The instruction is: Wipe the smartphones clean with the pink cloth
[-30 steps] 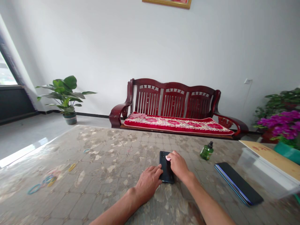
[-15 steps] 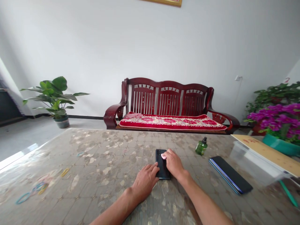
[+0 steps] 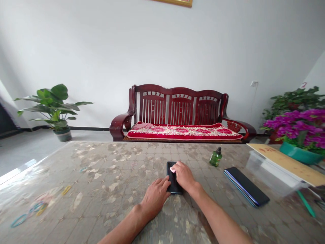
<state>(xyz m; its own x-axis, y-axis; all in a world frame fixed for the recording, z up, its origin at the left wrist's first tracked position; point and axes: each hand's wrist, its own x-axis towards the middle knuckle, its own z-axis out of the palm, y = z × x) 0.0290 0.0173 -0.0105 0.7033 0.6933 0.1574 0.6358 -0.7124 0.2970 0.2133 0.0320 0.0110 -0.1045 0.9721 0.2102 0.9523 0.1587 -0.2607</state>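
Observation:
A dark smartphone [image 3: 175, 186] lies on the patterned table, its camera side up. Beside its left edge, my left hand [image 3: 155, 194] rests low, fingers stretched out and fingertips touching the phone. My right hand [image 3: 185, 176] pinches a small pale pad [image 3: 173, 169] against the upper part of the phone's back, hiding some of it. To the right stands a green bottle [image 3: 215, 158] with a black cap. Further right lies a stack of dark phones [image 3: 246, 186], blue at the side.
Colored rubber bands [image 3: 38, 207] lie at the table's left. At the right, a clear plastic box [image 3: 274, 176] sits under a tan board [image 3: 286, 162], near purple flowers [image 3: 299, 127] in a teal pot. A wooden bench [image 3: 180, 101] stands behind the table.
The whole view has shifted slightly, so everything sits a little further left. My right hand and the pad have moved slightly leftward over the phone's back. My left hand stays at its edge.

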